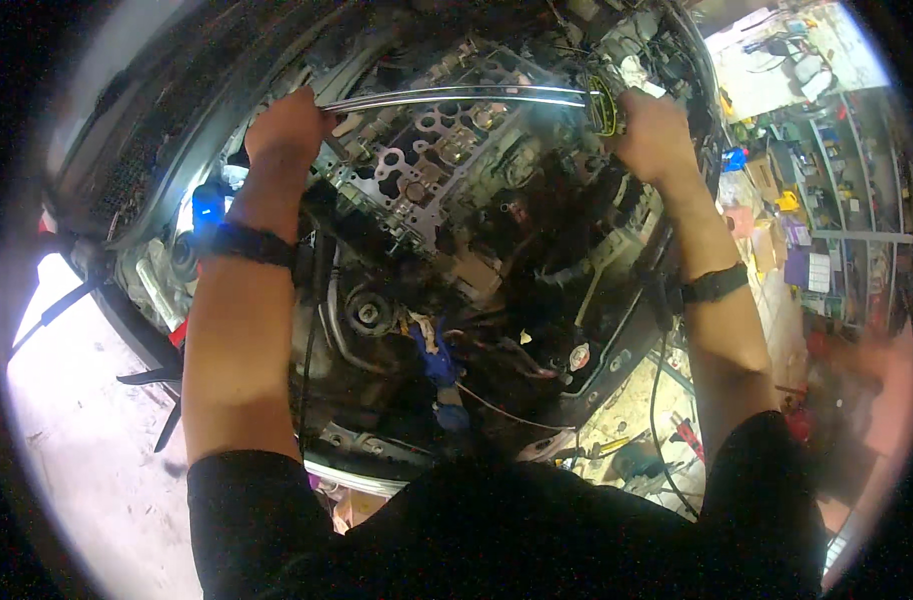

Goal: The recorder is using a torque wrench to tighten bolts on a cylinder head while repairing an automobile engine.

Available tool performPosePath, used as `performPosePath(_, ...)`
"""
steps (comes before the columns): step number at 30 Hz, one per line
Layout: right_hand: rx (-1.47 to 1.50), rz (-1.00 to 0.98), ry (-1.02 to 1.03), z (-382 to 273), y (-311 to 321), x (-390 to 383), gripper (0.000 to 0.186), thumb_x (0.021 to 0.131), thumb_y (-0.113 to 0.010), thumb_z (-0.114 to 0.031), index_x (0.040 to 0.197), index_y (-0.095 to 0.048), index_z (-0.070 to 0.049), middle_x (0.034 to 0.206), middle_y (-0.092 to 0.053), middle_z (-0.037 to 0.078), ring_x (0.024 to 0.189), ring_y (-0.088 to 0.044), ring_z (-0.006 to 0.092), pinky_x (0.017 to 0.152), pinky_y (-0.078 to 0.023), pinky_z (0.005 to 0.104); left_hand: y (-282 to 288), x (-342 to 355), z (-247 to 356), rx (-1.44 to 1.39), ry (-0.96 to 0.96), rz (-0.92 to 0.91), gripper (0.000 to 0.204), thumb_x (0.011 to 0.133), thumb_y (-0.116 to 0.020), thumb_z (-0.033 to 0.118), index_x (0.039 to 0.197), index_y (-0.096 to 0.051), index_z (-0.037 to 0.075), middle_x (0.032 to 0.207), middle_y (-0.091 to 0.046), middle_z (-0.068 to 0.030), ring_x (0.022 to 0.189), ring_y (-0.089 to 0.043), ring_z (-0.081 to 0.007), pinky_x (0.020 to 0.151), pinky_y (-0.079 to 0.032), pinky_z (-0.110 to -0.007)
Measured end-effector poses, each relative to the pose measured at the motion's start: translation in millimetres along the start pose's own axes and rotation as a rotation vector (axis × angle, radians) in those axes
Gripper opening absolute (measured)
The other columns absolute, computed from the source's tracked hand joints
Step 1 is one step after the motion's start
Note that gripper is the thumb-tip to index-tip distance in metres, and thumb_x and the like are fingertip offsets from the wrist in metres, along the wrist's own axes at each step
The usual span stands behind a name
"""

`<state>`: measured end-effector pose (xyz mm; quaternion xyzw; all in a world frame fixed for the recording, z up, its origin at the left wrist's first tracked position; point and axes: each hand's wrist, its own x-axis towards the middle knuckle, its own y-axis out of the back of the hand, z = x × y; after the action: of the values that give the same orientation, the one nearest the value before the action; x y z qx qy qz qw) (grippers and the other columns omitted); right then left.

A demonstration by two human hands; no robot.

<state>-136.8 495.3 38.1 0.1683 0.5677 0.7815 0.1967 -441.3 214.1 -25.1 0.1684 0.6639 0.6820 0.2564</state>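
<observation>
A long, thin, shiny metal bar [457,95] spans the engine block [417,175], whose flat grey top face shows several round openings. My left hand [287,130] is closed around the bar's left end. At the opposite end my right hand [657,135] is closed, its fingers partly hidden. Beside those fingers is a yellow-green looped piece [604,105]; whether it belongs to the bar I cannot tell. Both forearms reach forward over the engine bay, with a dark band on each.
A blue-lit device [209,210] sits by my left wrist. A round pulley [368,312] and a blue cloth or glove [435,355] lie lower in the bay. Shelves [847,200] with boxes stand at right, beside a white table [797,60]. Dark cables hang near my right arm.
</observation>
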Motion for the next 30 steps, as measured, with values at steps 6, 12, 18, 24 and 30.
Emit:
performPosePath(6,0.013,-0.026,-0.113,-13.4,18.1,-26.5,0.039,0.075,-0.068,-0.021,0.108,-0.058,-0.005,0.104,-0.065,0.018,0.102,-0.062,0.0362,0.088,-0.049,0.0496,-1.1,2.5,-1.0,0.008,-0.071,0.011,0.039,0.086,-0.068,0.043,0.105,-0.063,0.01,0.108,-0.069,-0.0131,0.103,-0.065,-0.0346,0.084,-0.052,-0.05)
performPosePath(12,0.105,0.005,-0.16,-25.8,22.6,-52.0,0.039,0.073,-0.073,-0.022,0.104,-0.061,-0.004,0.103,-0.065,0.02,0.103,-0.059,0.0417,0.088,-0.046,0.0518,1.7,-1.3,-1.9,0.006,-0.057,-0.006,0.039,0.085,-0.068,0.042,0.106,-0.063,0.01,0.108,-0.068,-0.0135,0.104,-0.065,-0.0346,0.085,-0.052,-0.05)
performPosePath(18,0.065,-0.074,-0.198,-31.7,28.1,-52.8,0.037,0.075,-0.066,-0.017,0.11,-0.057,-0.005,0.107,-0.064,0.016,0.107,-0.058,0.0367,0.092,-0.045,0.0508,2.5,1.7,-3.4,0.019,-0.034,-0.015,0.04,0.085,-0.068,0.044,0.107,-0.062,0.01,0.109,-0.068,-0.0145,0.104,-0.065,-0.0353,0.085,-0.052,-0.05)
performPosePath(24,0.127,0.058,-0.177,-39.6,36.7,-73.5,0.043,0.074,-0.068,-0.019,0.114,-0.058,-0.006,0.111,-0.064,0.016,0.107,-0.058,0.0365,0.093,-0.044,0.0498,7.1,2.6,0.3,0.006,-0.042,-0.052,0.042,0.084,-0.069,0.043,0.109,-0.061,0.011,0.11,-0.067,-0.0152,0.107,-0.063,-0.0361,0.086,-0.051,-0.05)
performPosePath(30,0.11,-0.031,-0.207,-42.9,43.2,-73.7,0.053,0.072,-0.072,-0.021,0.121,-0.057,-0.006,0.114,-0.063,0.016,0.108,-0.057,0.0355,0.094,-0.045,0.0489,-5.6,9.0,-6.5,0.071,-0.135,0.014,0.041,0.086,-0.068,0.042,0.111,-0.06,0.011,0.111,-0.067,-0.0156,0.109,-0.062,-0.0364,0.086,-0.051,-0.05)
